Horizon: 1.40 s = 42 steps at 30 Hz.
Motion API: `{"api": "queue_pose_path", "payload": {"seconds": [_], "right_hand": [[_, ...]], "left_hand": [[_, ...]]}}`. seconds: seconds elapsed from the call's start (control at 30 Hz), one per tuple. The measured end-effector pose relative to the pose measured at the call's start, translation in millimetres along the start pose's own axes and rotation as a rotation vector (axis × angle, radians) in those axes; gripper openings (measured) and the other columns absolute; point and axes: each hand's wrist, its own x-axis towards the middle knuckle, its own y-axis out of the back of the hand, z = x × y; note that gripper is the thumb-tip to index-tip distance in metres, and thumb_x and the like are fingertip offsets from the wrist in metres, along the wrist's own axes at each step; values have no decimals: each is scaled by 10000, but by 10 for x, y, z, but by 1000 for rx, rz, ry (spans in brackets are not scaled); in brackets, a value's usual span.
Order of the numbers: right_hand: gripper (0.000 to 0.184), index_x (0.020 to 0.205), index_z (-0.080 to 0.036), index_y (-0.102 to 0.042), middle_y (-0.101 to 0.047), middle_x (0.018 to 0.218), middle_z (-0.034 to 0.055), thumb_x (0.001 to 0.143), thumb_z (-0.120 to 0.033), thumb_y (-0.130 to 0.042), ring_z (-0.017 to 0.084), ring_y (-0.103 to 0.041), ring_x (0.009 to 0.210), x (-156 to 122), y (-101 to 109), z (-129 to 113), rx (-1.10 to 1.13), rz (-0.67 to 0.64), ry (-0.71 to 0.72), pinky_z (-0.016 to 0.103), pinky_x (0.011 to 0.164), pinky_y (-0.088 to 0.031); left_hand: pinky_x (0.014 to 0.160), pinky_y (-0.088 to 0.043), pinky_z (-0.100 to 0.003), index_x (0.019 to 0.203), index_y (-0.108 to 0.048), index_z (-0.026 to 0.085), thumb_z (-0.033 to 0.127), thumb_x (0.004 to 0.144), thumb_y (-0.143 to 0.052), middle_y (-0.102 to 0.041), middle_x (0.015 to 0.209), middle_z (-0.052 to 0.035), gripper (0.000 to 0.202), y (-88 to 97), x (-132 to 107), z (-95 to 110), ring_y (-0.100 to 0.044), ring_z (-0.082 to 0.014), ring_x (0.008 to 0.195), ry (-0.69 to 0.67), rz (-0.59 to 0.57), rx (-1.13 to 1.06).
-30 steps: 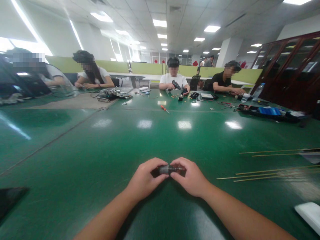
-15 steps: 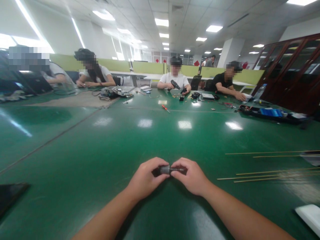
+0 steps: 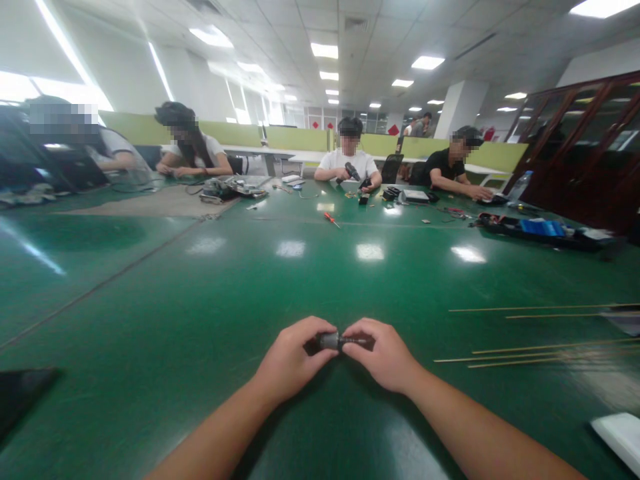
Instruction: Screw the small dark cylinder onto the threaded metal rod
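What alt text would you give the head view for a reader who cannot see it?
Two bare hands meet low over a glossy green table, the left hand and the right hand pinching a small dark cylindrical part between them. Thin wooden sticks lie to the right; several people sit working at the far side.

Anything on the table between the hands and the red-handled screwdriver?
Nothing: in the head view only bare green table separates the left hand and right hand, gripping a dark part, from the red-handled screwdriver.
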Motion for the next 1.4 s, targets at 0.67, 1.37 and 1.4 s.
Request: {"api": "queue_pose_path", "payload": {"seconds": [0.67,1.37,1.4], "right_hand": [[84,873,-223,-741,-701,827,24,804,-236,-696,189,-636,778,4,8,-23,-19,0,-22,297,705,-465],[94,873,-198,-743,-709,837,25,808,-215,-677,172,-646,790,3,14,-45,-2,7,-42,262,712,-475],[93,870,-198,-742,-709,837,24,805,-215,-679,172,-647,790,2,13,-45,-1,6,-44,262,712,-475]], "left_hand": [[817,-525,-302,1006,-657,214,205,820,-687,-688,965,-40,188,-5,-8,-24,-643,-180,869,-5,9,16],[823,-497,-270,1018,-660,238,181,807,-714,-681,970,-1,225,-9,-10,-54,-632,-154,880,6,16,1],[823,-496,-270,1014,-660,238,177,805,-715,-680,965,0,224,-6,-10,-53,-631,-153,876,4,17,1]]}}
